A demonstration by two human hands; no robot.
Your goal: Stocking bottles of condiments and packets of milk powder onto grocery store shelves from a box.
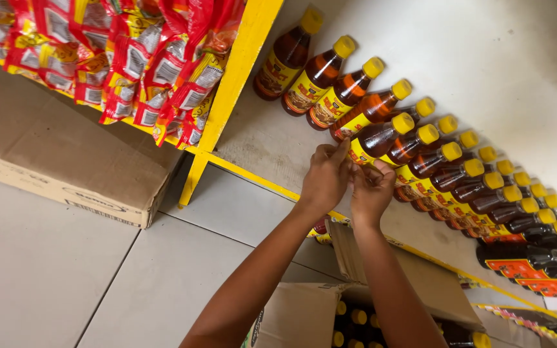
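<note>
At the yellow-edged shelf point(253, 169), I see my left hand point(325, 179) and right hand point(370, 191) meeting, fingers pinched together on a brown yellow-capped bottle point(381, 138) in the front row. Bottles crowd shoulder to shoulder; I judge a careless nudge could topple neighbours into the open carton point(304, 316) below.

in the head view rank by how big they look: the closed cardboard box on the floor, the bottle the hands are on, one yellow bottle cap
1. Closed cardboard box, largest by far.
2. Brown bottle that the left hand and right hand touch.
3. Yellow cap, smallest.
The box lies nearer the camera, but the order looks sure.
</note>
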